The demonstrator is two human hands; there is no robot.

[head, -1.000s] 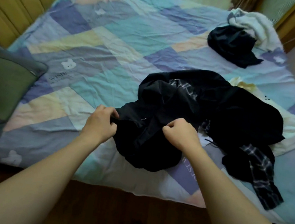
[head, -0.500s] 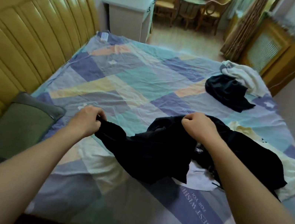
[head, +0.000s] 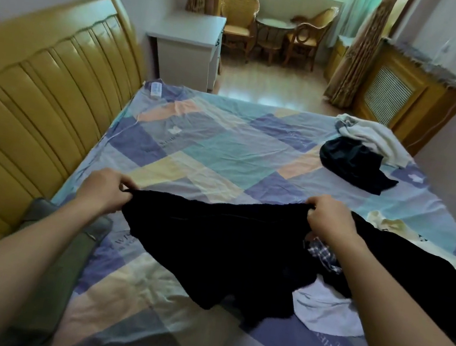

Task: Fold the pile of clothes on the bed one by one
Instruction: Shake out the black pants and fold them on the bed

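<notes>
Two hands' grip: left hand [head: 103,191], right hand [head: 329,220]; black garment [head: 217,249] stretched between.

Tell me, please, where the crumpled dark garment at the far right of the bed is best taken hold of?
Probably by the flap trailing off the dark garment at its right, coming from the near side: it lies flat on the sheet and free of the white cloth behind.

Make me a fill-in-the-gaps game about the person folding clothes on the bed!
1. Both hands hold up a garment whose colour is ____.
2. The left hand and the right hand grip its top ____.
3. The green pillow lies next to the yellow ____.
4. By the window stand two wicker ____.

Missing words: black; edge; headboard; chairs
</notes>
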